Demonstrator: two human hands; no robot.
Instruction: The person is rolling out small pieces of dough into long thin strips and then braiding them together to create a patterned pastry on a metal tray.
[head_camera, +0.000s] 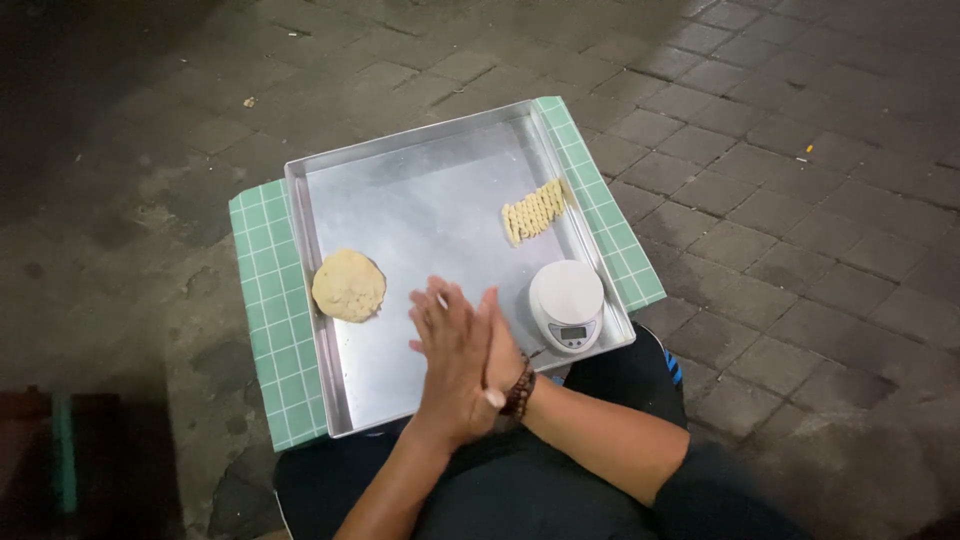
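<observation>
My left hand (452, 355) and my right hand (503, 345) are pressed flat together, palm to palm, over the near part of a shallow metal tray (420, 200). A small pale end of a dough piece (494, 398) pokes out between the heels of the palms; the rest of it is hidden. A beaded bracelet (519, 388) circles my right wrist. A flat round lump of yellow dough (348, 286) lies at the tray's left edge. A row of thin dough sticks (534, 211) lies at the tray's far right.
A small white digital scale (567, 304) stands in the tray's near right corner, close to my right hand. The tray rests on a green gridded mat (268, 300) across my lap. Dark paving stones (780, 180) surround everything.
</observation>
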